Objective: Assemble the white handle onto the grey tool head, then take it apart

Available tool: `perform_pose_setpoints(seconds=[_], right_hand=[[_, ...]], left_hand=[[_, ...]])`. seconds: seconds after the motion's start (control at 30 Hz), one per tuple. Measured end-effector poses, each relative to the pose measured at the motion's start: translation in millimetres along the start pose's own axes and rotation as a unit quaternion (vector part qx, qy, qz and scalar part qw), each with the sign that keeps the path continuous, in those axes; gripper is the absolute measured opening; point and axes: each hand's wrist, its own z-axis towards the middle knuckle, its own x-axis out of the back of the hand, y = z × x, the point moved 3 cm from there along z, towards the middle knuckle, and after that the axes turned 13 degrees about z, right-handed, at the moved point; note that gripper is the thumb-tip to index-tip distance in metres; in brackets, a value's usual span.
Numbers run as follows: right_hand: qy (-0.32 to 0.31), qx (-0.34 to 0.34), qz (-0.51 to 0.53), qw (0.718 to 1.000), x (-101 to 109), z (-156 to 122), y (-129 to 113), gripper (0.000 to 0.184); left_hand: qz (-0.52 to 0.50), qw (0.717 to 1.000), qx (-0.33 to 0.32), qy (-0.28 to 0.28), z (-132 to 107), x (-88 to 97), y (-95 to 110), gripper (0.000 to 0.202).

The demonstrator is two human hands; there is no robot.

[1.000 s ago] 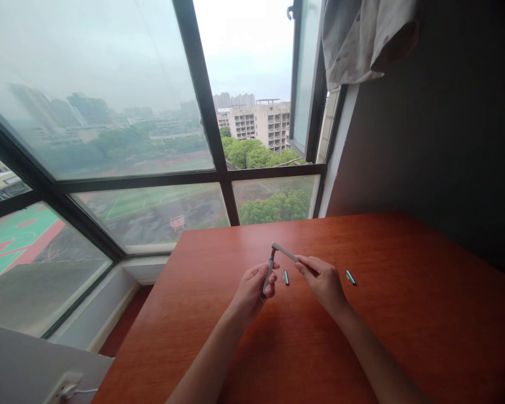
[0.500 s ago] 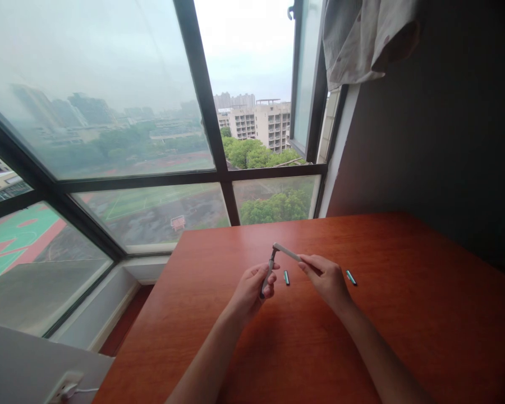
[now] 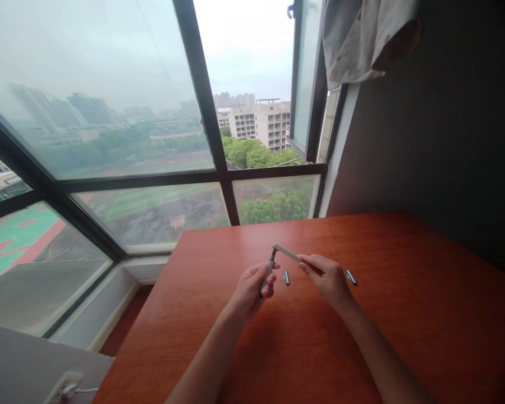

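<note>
My left hand (image 3: pixel 255 286) is closed around a slim grey handle (image 3: pixel 266 278) with a narrow dark neck at its upper end. In my right hand (image 3: pixel 326 278), fingertips and thumb pinch the near end of a light grey bar (image 3: pixel 287 252). Bar and neck meet at an angle at the top, above the table; whether they are joined I cannot tell. Between my hands lies a small black and teal piece (image 3: pixel 287 277), shaped like a razor cartridge. A similar black and teal piece (image 3: pixel 351 277) rests to the right of my right hand.
Both hands are over a reddish-brown wooden table (image 3: pixel 404 314). Behind it are framed windows (image 3: pixel 225 174), with one sash (image 3: pixel 307 84) swung outward. Grey cloth (image 3: pixel 362 45) hangs at the upper right. A plug (image 3: pixel 69 389) sits in a wall socket at the lower left.
Almost nothing differs. The lower end of the handle in my left hand has shifted very slightly to the left; the bar and both small pieces stay put.
</note>
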Motion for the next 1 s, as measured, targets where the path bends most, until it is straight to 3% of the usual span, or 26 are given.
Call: perform_pose_setpoints(seconds=[1.0], right_hand=[[0.023,-0.033,-0.009,0.999,0.0,-0.5,4.3,0.021]], left_hand=[[-0.037,0.999,-0.01,0.007,2.1,1.9,0.1,0.037]])
